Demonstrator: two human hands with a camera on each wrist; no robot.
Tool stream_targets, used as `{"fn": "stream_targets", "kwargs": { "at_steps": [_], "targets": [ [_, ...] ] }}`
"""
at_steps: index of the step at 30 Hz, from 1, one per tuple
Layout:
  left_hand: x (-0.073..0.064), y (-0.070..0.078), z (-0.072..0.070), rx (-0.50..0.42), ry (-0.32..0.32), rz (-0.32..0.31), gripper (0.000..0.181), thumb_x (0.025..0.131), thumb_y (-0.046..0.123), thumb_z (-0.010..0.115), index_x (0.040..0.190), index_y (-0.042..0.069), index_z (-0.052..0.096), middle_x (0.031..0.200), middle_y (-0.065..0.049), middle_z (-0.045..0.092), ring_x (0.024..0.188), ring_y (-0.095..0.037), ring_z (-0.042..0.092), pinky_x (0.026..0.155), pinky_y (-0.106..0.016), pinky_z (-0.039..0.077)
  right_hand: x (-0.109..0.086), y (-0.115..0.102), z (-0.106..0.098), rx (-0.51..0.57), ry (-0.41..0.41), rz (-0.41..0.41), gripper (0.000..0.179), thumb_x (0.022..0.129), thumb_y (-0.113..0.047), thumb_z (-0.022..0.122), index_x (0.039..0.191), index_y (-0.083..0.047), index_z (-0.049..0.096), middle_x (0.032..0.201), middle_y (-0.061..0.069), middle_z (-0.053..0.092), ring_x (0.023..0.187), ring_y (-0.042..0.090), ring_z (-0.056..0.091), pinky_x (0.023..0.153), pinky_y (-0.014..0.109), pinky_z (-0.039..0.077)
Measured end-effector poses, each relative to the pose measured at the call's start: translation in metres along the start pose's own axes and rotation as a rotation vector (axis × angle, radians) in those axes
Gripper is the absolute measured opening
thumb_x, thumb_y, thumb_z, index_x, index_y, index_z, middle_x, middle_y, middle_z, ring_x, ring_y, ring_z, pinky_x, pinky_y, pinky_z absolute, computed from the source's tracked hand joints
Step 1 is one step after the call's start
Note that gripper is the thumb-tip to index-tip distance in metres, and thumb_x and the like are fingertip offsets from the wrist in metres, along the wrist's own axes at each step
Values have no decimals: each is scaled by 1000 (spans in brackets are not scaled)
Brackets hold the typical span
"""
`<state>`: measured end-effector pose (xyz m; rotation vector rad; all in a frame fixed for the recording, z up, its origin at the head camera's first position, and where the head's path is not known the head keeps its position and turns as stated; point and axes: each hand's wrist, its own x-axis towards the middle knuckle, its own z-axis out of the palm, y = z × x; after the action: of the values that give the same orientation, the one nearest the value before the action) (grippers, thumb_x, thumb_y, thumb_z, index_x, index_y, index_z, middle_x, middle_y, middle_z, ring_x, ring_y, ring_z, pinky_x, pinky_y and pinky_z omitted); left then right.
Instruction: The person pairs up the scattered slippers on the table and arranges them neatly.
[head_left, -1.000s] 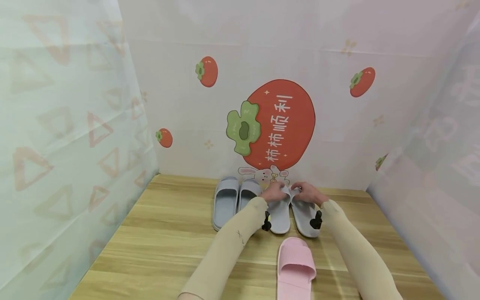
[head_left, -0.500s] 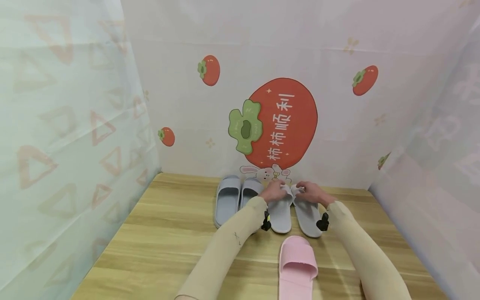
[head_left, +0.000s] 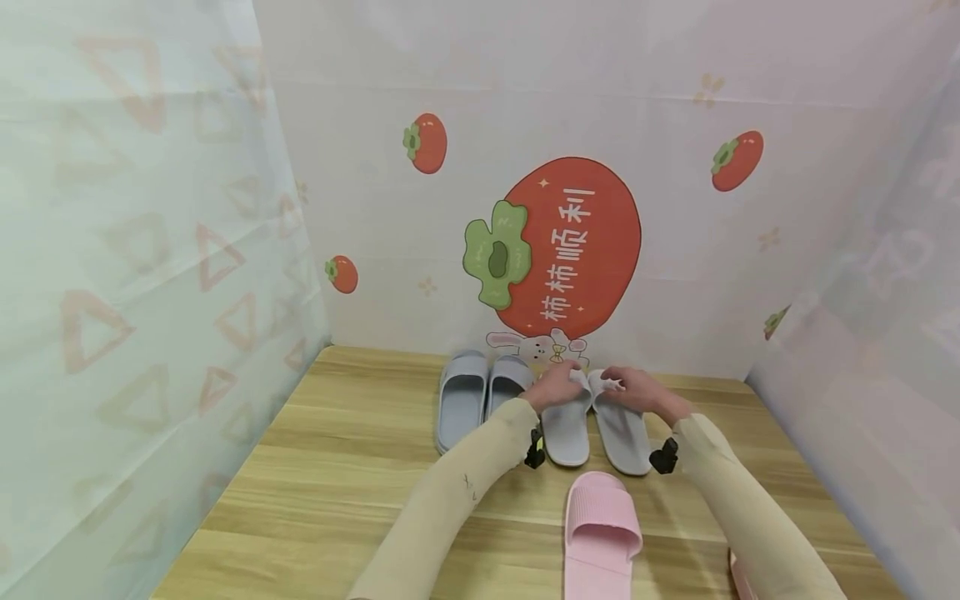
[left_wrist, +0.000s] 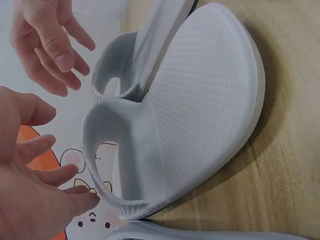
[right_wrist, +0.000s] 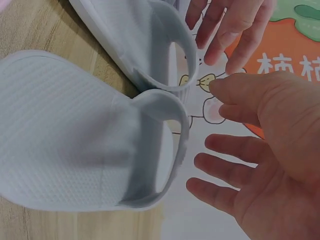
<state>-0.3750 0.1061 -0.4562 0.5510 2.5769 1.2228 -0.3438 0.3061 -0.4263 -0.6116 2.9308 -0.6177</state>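
Observation:
A pair of light grey slippers stands toes to the wall, the left slipper (head_left: 567, 435) and the right slipper (head_left: 624, 440) touching near their straps and splayed at the heels. Above the left one's strap is my left hand (head_left: 557, 386), fingers loosely bent; in the left wrist view its fingertips (left_wrist: 87, 200) are beside the strap and grip nothing. My right hand (head_left: 639, 392) hovers by the right slipper's strap. The right wrist view shows its fingers (right_wrist: 225, 170) spread and apart from the strap (right_wrist: 175, 130). From the head camera, the hands partly hide both straps.
To the left stands a blue-grey pair of slippers (head_left: 462, 408), partly behind my left arm. A pink slipper (head_left: 600, 533) lies in front, and part of another pink slipper (head_left: 741, 578) shows by my right forearm. The wooden surface (head_left: 337, 467) meets a printed cloth wall (head_left: 390, 208).
My right hand has drawn slightly right, away from the right slipper's strap. The left hand stays almost in place. The head view has shifted a little.

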Motion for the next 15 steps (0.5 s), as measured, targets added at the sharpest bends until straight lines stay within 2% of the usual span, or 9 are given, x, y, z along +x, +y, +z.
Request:
{"fn": "stream_targets", "kwargs": {
  "at_steps": [6,10,15],
  "targets": [
    [-7,9,2,43,25,34,51,94,21,57,143,14,47,145,-5,52,132,-19,49,105,-39,45,-9,-7,-5,-15,0,-9,46,96,-21,60,132,8,54,132,30,57,121,50,53,97,61,45],
    [-12,13,2,64,4,76,51,95,21,57,144,12,45,147,-8,48,132,-19,48,106,-37,44,-16,-7,-7,-38,15,-33,48,96,-20,60,133,10,53,133,31,56,124,49,51,100,61,43],
    [-18,11,5,70,-19,82,50,96,25,55,144,17,45,148,-9,47,132,-19,48,105,-37,44,-26,-10,-7,-54,26,-67,48,96,-19,61,133,11,52,133,31,56,125,48,51,101,60,43]
  ]
}}
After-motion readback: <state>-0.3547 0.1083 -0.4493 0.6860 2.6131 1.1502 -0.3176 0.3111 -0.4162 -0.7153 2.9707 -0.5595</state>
